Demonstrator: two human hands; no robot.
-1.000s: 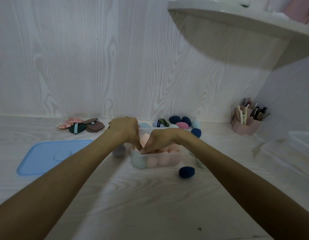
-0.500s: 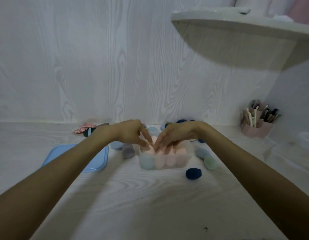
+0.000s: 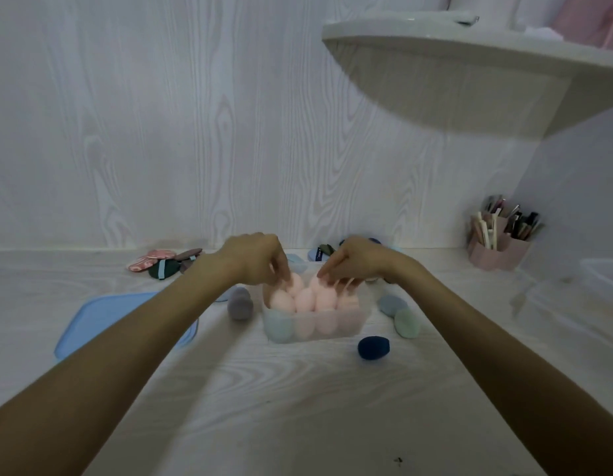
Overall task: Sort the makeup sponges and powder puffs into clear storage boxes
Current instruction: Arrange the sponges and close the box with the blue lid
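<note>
Hands meet over the clear rectangular plastic storage box (image 3: 346, 321) at the middle of the pale wood-grain table (image 3: 298, 407). I see my left hand (image 3: 255, 257) with fingers curled downward, their tips touching the peach egg-shaped makeup sponges (image 3: 307, 297) packed in the box; my right hand (image 3: 353, 261) does the same from the other side. Whether either hand actually pinches a sponge or only presses on it I cannot tell, since the fingertips are blurred. A pale blue-green sponge (image 3: 278, 325) sits in the box's near left corner. Outside it lie a grey-mauve sponge (image 3: 240, 303) just to the left, a grey-blue sponge (image 3: 391, 304) and a pale green sponge (image 3: 407, 323) to the right, and a navy sponge (image 3: 374, 347) near the front right corner. A light blue flat plastic lid (image 3: 102, 321) lies at my left. Flat powder puffs (image 3: 162, 264) in pink, brown and dark green are heaped by the wall.
</note>
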